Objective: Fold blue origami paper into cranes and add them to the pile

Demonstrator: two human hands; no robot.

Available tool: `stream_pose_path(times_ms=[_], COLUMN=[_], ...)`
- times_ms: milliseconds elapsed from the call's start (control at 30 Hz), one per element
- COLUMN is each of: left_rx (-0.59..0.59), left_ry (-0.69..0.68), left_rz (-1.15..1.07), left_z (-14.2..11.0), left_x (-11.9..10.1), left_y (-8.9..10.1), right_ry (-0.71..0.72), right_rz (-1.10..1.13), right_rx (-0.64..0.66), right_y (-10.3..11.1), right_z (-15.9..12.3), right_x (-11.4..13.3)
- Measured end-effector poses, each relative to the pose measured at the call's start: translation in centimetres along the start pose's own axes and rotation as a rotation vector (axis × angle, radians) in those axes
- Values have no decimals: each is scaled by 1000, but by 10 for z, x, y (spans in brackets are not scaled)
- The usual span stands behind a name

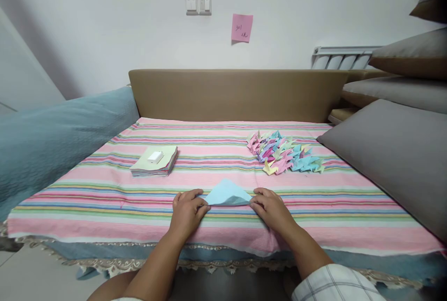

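Observation:
A light blue sheet of paper (228, 192), folded into a triangle, lies on the striped cloth (209, 133) with its peak pointing away from me. My left hand (186, 209) pinches its left corner between thumb and fingers. At the opposite corner, my right hand (271, 208) grips the paper the same way. The fold's near edge bulges up slightly between the two hands.
A stack of coloured paper (153, 170) with a small white box (155, 157) on top sits at left. Several folded paper cranes (279, 154) are heaped at right. Grey cushions (384, 147) line the right side; a brown backrest (233, 96) stands behind.

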State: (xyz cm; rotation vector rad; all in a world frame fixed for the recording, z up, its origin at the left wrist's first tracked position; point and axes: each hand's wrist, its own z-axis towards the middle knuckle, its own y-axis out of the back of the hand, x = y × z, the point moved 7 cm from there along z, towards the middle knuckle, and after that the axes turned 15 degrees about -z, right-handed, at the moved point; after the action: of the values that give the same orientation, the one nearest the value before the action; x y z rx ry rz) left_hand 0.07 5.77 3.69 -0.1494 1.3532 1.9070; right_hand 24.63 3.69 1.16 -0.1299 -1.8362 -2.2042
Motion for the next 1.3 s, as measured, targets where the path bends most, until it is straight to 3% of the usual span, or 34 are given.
stream_pose_path(times_ms=[433,1300], left_rx=[59,-69], left_ry=[190,168], left_rz=[-17,101], left_z=[3,5], left_x=[11,3], left_y=[-2,-4], right_ry=[-42,-168], right_rz=[1,-164], right_rx=[27,-100], right_y=[0,-3], right_z=[1,7], right_x=[2,5])
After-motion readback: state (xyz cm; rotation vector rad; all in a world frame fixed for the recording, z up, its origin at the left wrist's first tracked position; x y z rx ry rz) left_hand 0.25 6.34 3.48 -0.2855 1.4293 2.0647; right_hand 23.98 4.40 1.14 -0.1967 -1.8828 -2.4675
